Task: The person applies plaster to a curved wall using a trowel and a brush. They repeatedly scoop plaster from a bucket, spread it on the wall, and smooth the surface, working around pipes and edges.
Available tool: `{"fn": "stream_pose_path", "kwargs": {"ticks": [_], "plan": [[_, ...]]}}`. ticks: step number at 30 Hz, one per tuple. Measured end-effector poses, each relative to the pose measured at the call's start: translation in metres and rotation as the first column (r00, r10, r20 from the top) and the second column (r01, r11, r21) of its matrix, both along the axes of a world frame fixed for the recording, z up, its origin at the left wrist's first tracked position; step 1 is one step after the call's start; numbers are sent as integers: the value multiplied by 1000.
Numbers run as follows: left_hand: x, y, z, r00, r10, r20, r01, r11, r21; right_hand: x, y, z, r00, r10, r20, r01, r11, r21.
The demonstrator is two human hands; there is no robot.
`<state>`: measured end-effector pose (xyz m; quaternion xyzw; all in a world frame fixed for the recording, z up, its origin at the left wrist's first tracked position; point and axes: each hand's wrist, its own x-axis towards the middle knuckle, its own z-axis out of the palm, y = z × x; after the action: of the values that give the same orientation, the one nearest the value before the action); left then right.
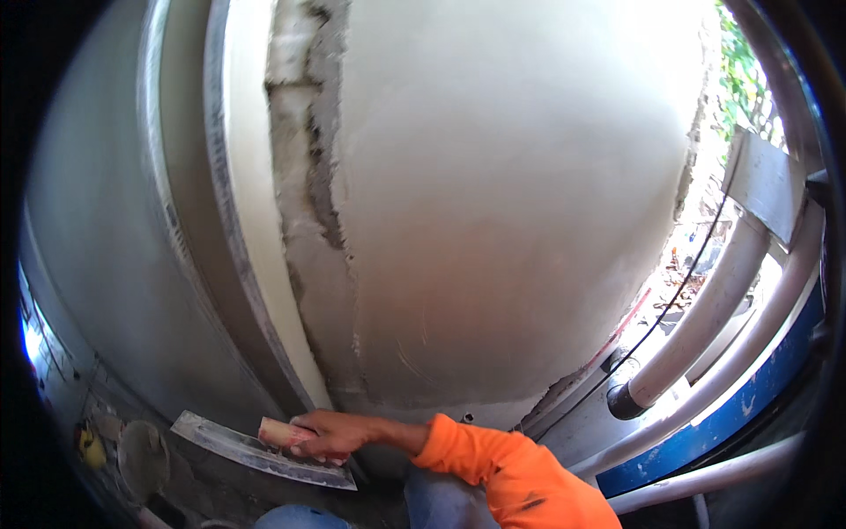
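Trowel (264, 451) | head view: long flat steel blade, grey with plaster smears, pale wooden handle, held low at foot of plastered wall (493, 220) | right hand (328, 434) clenched on handle; left hand unseen | likely stiff, light, thin-edged; best taken by handle

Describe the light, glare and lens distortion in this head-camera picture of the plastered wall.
Head view: the wall is washed out to near white at its upper right by glare; lower down it dims to grey. Fisheye bending bows the wall and the white pipe, with black corners around the rim. The right hand holding the trowel sits in dimmer light, slightly soft. The left hand is out of view.
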<state>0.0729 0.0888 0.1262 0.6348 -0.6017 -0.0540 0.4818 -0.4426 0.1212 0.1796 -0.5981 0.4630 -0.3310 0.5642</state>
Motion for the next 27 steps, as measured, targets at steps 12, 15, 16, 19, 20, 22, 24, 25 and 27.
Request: {"fn": "stream_pose_path", "kwargs": {"ticks": [12,15,16,19,20,22,24,25,27], "plan": [[-487,20,297,-488,-705,-514,773,-76,-630,-107,319,56,250,-672,697,965,234,-121],[-572,113,373,-758,-540,-365,647,-560,-517,-114,379,50,135,-597,791,991,93,-99],[-599,141,394,-840,-424,-337,541,-700,-466,-115,394,48,112,-593,798,993,46,-105],[-658,213,424,-883,-304,-358,430,-830,-355,-118,424,39,93,-581,808,988,-47,-148],[-674,212,434,-795,-563,-224,600,-680,-421,-119,428,36,109,-585,804,984,-53,-173],[-708,212,448,-422,-906,-38,728,-313,-610,-118,430,31,84,-573,815,979,-107,-176],[-708,158,450,38,-999,36,320,-22,-947,-121,428,32,14,-536,844,969,-202,-144],[-696,131,437,-55,-998,-10,266,-5,-964,-125,425,36,67,-498,864,966,-185,-182],[-644,68,404,745,-641,188,162,-99,-982,-138,423,54,-24,-640,768,925,-306,-225]]}}
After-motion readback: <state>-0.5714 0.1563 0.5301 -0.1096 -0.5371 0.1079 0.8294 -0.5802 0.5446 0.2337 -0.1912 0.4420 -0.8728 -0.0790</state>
